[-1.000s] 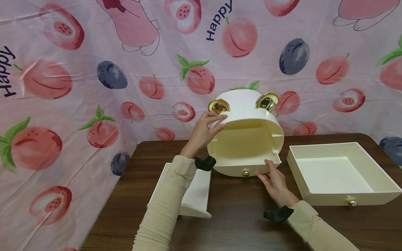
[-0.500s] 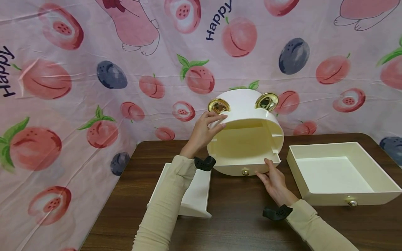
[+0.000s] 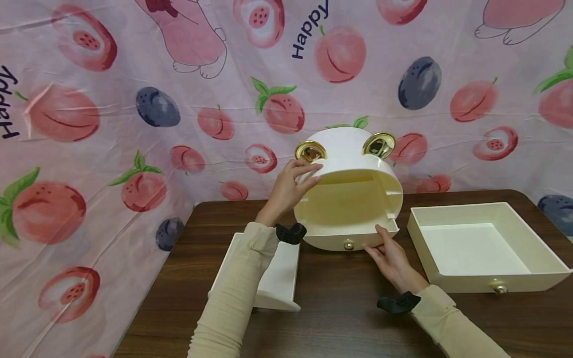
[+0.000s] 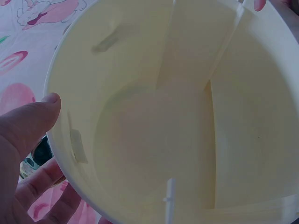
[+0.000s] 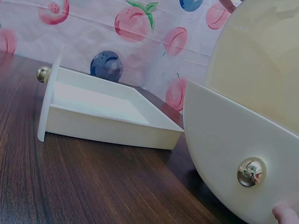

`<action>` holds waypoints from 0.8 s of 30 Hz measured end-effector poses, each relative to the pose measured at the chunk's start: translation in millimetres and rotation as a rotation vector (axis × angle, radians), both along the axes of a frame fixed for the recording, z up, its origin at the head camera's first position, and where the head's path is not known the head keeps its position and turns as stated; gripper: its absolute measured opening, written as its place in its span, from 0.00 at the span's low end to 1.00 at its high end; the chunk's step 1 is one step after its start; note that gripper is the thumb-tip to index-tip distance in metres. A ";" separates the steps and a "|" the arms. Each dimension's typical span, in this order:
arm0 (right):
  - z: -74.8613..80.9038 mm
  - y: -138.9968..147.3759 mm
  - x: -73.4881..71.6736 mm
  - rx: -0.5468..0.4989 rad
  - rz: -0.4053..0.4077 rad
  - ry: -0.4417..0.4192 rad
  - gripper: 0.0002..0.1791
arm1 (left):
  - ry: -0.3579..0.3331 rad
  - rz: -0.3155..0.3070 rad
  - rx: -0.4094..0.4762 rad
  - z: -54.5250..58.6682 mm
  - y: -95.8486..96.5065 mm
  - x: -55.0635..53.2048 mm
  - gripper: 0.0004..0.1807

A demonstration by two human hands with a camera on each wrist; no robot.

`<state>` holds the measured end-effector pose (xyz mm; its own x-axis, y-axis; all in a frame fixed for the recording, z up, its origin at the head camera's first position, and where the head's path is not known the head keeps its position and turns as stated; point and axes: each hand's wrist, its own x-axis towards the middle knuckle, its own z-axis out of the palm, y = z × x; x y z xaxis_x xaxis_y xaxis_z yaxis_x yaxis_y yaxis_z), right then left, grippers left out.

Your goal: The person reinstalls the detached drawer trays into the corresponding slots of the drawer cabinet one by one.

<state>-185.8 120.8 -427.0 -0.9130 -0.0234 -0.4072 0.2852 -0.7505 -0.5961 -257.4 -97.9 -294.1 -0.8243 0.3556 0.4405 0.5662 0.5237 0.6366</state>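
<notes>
A white rounded storage box point(image 3: 342, 149), with two gold-rimmed, eye-like knobs on top, stands at the back of the table. Its upper part is a hollow opening; below it sits a bottom drawer point(image 3: 369, 240) with a small gold knob. My left hand point(image 3: 286, 188) grips the box's left rim. The left wrist view shows the thumb point(image 4: 39, 114) at the inner edge and the other fingers outside. My right hand point(image 3: 395, 264) pinches the bottom drawer's front near its right end. One fingertip point(image 5: 286, 214) shows against that front in the right wrist view.
A removed white drawer point(image 3: 485, 283) with a gold knob lies on the right of the wooden table point(image 3: 340, 313). Another white drawer-like piece point(image 3: 277, 276) lies at left, partly behind the left forearm. A fruit-printed cloth point(image 3: 201, 164) hangs close behind the table.
</notes>
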 end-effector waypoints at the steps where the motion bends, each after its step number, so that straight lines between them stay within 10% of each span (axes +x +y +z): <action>1: 0.3 0.2 0.3 0.001 0.008 0.005 0.35 | -0.002 0.000 -0.001 0.0 0.0 -0.2 0.16; 12: -1.9 -3.8 1.2 0.082 0.001 0.033 0.14 | 0.001 0.001 0.007 -0.1 -0.2 1.1 0.17; 24: -4.6 -11.0 4.6 0.208 -0.071 0.047 0.16 | -0.005 -0.006 0.004 -0.3 -0.7 0.8 0.17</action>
<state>-181.2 109.8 -431.6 -0.9273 0.1219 -0.3539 0.2044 -0.6271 -0.7517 -256.6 -98.7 -294.5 -0.8244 0.3587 0.4378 0.5660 0.5179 0.6414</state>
